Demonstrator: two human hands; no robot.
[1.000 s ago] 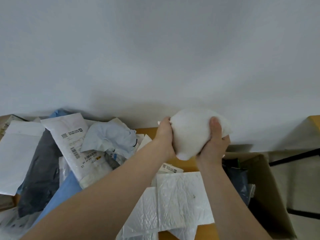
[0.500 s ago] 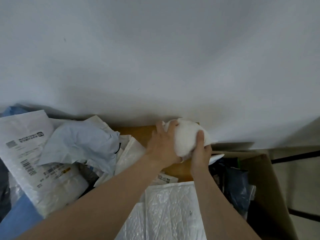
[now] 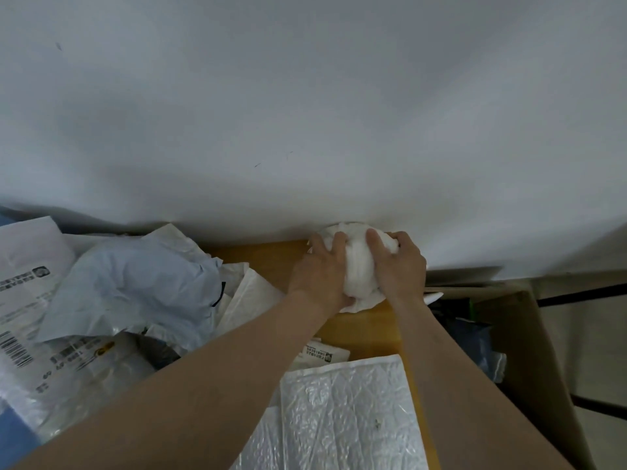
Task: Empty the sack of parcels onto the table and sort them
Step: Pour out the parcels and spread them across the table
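A bubble mailer (image 3: 349, 415) lies flat at the near edge, between the two bare forearms. Just beyond it a small labelled packet (image 3: 324, 355) peeks out, partly covered by the left forearm.

To the near left a white bag (image 3: 30, 300) printed with barcodes and labels spreads over a heap (what lies beneath it is mostly hidden). A crumpled pale blue bag (image 3: 135, 286) rests on top of it, and a white woven bag (image 3: 251, 293) pokes out just right of that. All of these sit on the wooden worktop (image 3: 261, 257), which shows bare only in a strip near the far edge.

At the near right, below worktop level, an open cardboard box (image 3: 532, 351) holds dark blue parcels (image 3: 471, 337) and something in clear plastic.

Farther on, both hands meet round a soft white parcel (image 3: 359, 269). The left hand (image 3: 322, 276) wraps its left side, fingers curled over the top; the right hand (image 3: 402, 266) closes on the right side the same way. Each grip is tight on the parcel, which bulges between them. The parcel sits at the far edge of the worktop, its lower flap on the wood and its top right at the foot of the wall (image 3: 305, 113).

The plain white wall fills the far half of the view.
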